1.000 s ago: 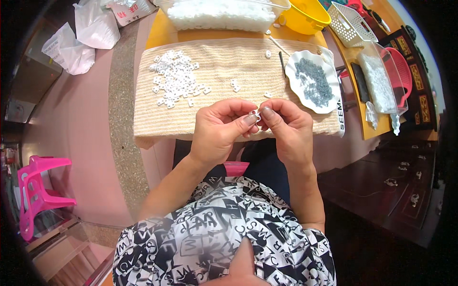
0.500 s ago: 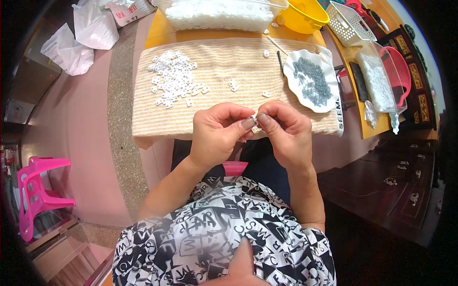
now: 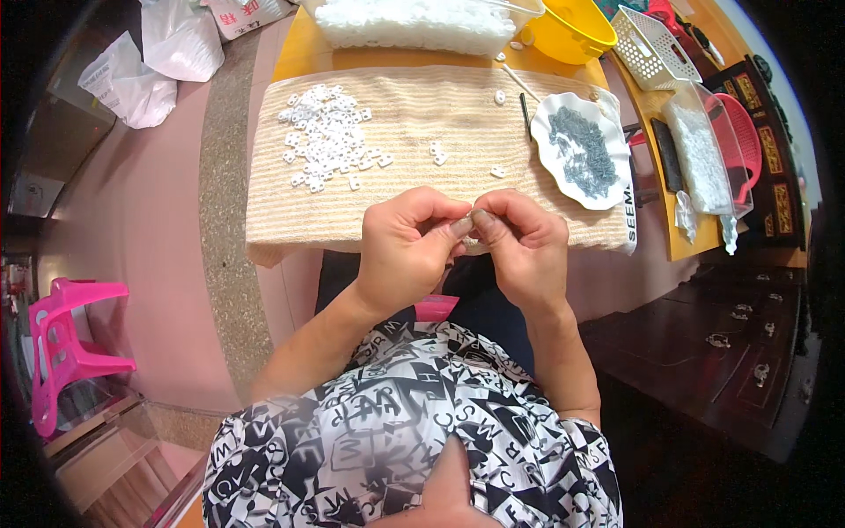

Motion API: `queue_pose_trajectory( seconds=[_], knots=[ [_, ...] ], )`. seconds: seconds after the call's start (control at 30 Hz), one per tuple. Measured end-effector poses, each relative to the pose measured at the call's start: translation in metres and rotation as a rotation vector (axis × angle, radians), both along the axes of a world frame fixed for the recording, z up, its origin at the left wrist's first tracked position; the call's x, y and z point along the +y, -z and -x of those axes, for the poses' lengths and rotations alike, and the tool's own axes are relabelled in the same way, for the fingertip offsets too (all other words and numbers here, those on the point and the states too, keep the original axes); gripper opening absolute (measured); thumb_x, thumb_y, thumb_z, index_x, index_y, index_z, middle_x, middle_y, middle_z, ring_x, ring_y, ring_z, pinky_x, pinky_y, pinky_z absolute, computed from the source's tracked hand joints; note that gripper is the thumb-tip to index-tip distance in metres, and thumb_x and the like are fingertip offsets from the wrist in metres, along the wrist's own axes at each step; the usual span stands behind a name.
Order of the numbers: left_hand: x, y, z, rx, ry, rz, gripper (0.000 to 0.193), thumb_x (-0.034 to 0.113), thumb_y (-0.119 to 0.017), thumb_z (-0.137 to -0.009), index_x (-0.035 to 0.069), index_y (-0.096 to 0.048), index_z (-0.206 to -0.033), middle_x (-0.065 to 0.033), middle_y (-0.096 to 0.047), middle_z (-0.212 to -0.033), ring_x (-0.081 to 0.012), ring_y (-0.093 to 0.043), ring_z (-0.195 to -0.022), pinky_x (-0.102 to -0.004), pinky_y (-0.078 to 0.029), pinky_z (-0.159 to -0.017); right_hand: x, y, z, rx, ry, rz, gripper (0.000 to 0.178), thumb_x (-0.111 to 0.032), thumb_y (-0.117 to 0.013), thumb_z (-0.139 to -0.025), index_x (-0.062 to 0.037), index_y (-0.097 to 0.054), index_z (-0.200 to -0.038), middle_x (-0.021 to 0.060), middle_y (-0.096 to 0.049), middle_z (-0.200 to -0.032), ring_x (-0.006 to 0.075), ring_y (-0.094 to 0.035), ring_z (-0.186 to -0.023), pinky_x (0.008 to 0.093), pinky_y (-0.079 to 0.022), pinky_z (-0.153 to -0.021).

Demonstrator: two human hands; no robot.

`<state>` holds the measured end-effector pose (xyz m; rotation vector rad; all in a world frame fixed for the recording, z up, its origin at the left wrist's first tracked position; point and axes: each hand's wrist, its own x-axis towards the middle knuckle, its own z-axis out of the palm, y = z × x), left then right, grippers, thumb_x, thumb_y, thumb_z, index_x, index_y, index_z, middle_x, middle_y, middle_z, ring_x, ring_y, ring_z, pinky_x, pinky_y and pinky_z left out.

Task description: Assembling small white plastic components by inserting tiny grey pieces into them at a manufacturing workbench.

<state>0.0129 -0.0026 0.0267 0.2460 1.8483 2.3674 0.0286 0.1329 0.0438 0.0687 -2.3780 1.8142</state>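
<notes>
My left hand (image 3: 407,242) and my right hand (image 3: 528,251) meet at the near edge of a striped beige towel (image 3: 396,198). Both are closed in a pinch, thumbs and forefingertips pressed together around a small white plastic piece, now almost wholly covered by the fingers. A pile of small white plastic pieces with holes (image 3: 324,136) lies on the towel's left part. A few similar pieces (image 3: 437,153) lie nearer the middle. To the right of my hands stands a white scalloped dish (image 3: 585,201) holding many thin, small grey pieces (image 3: 583,145), too small to name.
A clear bin of white pieces (image 3: 414,26) and a yellow basin (image 3: 568,33) stand at the back. A dark thin stick (image 3: 525,116) lies beside the dish. On the right are a white basket (image 3: 651,53) and another clear bin (image 3: 700,154). A pink stool (image 3: 75,352) stands left.
The view has shifted slightly. My fingertips have closed further over the small white piece, which showed more between them before. Both hands stay together at the towel's edge.
</notes>
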Motion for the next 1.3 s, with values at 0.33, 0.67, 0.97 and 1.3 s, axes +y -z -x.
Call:
queue_pose_trajectory(
  seconds=[0.33,0.67,0.97,1.3],
  knots=[
    [0.003,0.009,0.013,-0.134,0.093,-0.178,0.012,0.0,-0.058,-0.08,-0.005,-0.057,-0.091,-0.0066,-0.06,-0.071,-0.0082,-0.056,-0.06,-0.0195,-0.047,-0.054,0.026,-0.001,0.007,-0.231,-0.057,0.405,0.02,-0.011,-0.057,-0.083,0.0053,-0.059,-0.094,0.0065,-0.062,-0.079,0.0088,-0.056,-0.068,0.0201,-0.045,-0.063],
    [0.026,0.05,0.011,-0.348,0.114,-0.262,0.008,-0.001,-0.058,-0.079,-0.001,-0.057,-0.086,-0.0048,-0.058,-0.072,-0.0092,-0.056,-0.059,-0.0191,-0.046,-0.052,0.048,0.024,-0.009,-0.291,0.196,0.096,0.018,-0.011,-0.057,-0.083,0.0047,-0.06,-0.092,0.0066,-0.061,-0.075,0.0088,-0.057,-0.064,0.0187,-0.046,-0.058],
    [-0.01,0.066,0.057,-0.289,-0.042,-0.323,0.009,0.001,-0.057,-0.081,0.0,-0.055,-0.089,-0.0114,-0.061,-0.076,-0.014,-0.059,-0.063,-0.0212,-0.048,-0.053,0.071,0.055,-0.028,-0.253,0.267,-0.213,0.019,-0.014,-0.059,-0.079,0.0009,-0.062,-0.09,0.0114,-0.063,-0.078,0.0157,-0.06,-0.069,0.0274,-0.046,-0.062],
    [0.002,0.063,0.045,-0.227,0.067,-0.086,0.011,0.003,-0.057,-0.081,-0.003,-0.056,-0.089,-0.009,-0.06,-0.075,-0.0111,-0.057,-0.061,-0.0204,-0.046,-0.052,0.051,0.039,0.061,0.231,0.124,-0.656,0.009,-0.003,-0.056,-0.072,-0.0023,-0.058,-0.081,0.0162,-0.056,-0.076,0.0332,-0.055,-0.071,0.0396,-0.044,-0.065]
  ],
)
